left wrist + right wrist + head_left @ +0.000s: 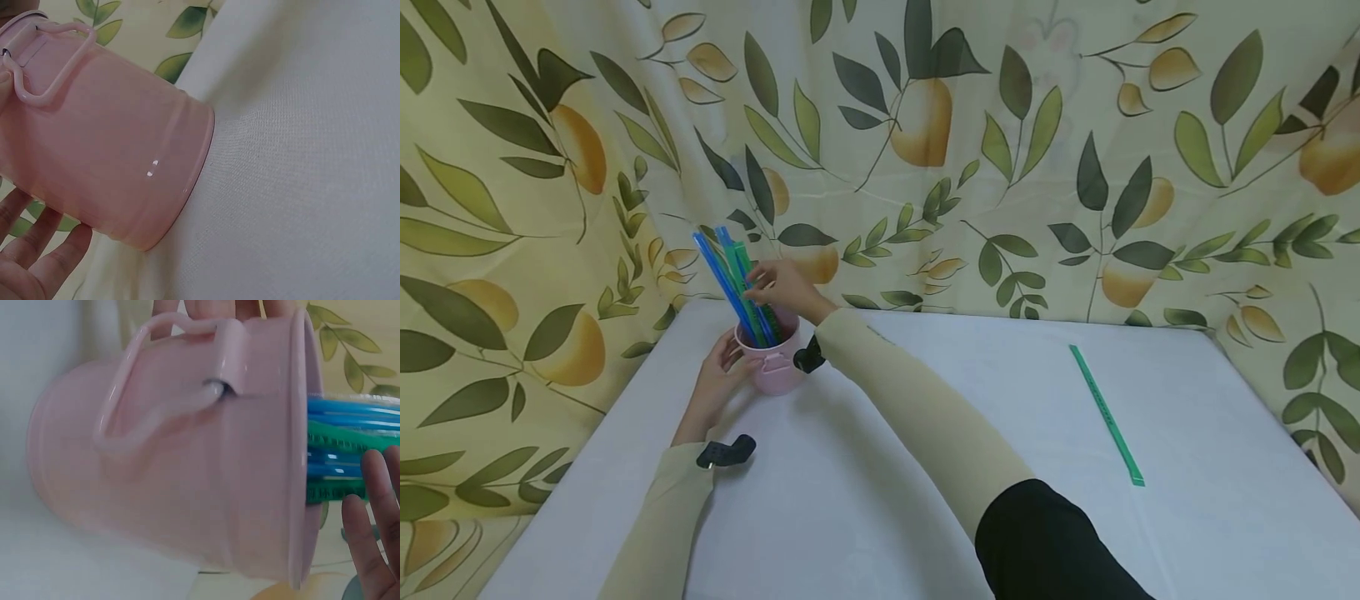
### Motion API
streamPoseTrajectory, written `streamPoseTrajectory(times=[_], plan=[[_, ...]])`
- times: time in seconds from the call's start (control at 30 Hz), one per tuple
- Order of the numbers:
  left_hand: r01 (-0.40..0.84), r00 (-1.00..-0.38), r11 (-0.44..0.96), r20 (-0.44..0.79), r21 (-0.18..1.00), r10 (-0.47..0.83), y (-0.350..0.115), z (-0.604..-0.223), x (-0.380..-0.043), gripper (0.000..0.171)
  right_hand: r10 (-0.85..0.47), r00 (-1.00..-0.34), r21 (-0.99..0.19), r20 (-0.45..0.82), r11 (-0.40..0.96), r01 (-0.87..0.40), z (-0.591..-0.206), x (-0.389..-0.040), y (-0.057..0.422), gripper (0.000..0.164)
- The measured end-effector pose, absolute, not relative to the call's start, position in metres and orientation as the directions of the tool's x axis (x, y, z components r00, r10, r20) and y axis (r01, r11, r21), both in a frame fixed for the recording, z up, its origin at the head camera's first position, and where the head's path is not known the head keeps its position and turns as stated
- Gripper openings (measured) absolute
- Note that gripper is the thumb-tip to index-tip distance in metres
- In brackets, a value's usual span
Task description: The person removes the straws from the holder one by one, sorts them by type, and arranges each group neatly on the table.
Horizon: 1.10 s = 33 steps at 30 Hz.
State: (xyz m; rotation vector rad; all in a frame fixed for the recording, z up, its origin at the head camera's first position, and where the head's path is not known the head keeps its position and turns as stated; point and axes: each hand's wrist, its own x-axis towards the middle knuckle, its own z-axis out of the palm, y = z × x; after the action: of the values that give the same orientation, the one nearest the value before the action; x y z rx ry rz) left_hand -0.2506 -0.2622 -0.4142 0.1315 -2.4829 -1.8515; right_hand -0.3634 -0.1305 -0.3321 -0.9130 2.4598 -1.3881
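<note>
Your left hand [718, 379] cups the pink bucket [772, 362] at the table's [880, 467] far left, fingers relaxed. Your right hand [786, 287] pinches blue and green straws [737, 287] standing in it. One green straw [1107, 414] lies well apart, right.

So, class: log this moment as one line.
left hand steadies bucket | right hand on sticks in bucket | one green stick lies on table

Makeshift home tabletop setup, white-clothed table [880, 467], leaf-and-pear print curtain [1037, 150] draped as backdrop on all sides
</note>
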Motion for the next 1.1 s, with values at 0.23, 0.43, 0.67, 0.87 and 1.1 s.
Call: streamPoseTrajectory(times=[0.23, 0.43, 0.67, 0.87, 1.1], plan=[[-0.015, -0.996, 0.278, 0.009, 0.96, -0.084, -0.27, -0.431, -0.261, 0.081, -0.606, -0.785, -0.821, 0.127, 0.381, -0.426, -0.335, -0.361, -0.14, 0.027], [-0.003, -0.996, 0.285, 0.021, 0.958, -0.081, -0.273, -0.437, -0.266, 0.081, -0.613, -0.779, -0.751, 0.132, 0.451, -0.482, -0.337, -0.36, -0.147, 0.027], [0.015, -0.997, 0.297, 0.039, 0.955, -0.073, -0.278, -0.443, -0.267, 0.082, -0.661, -0.742, -0.692, 0.113, 0.483, -0.536, -0.343, -0.355, -0.155, 0.027], [0.021, -0.997, 0.281, 0.041, 0.959, -0.065, -0.278, -0.442, -0.266, 0.081, -0.696, -0.711, -0.652, 0.096, 0.496, -0.573, -0.346, -0.35, -0.158, 0.022], [-0.031, -0.998, 0.255, -0.014, 0.966, -0.068, -0.272, -0.427, -0.257, 0.081, -0.699, -0.711, -0.66, 0.079, 0.498, -0.562, -0.344, -0.35, -0.157, 0.021]])
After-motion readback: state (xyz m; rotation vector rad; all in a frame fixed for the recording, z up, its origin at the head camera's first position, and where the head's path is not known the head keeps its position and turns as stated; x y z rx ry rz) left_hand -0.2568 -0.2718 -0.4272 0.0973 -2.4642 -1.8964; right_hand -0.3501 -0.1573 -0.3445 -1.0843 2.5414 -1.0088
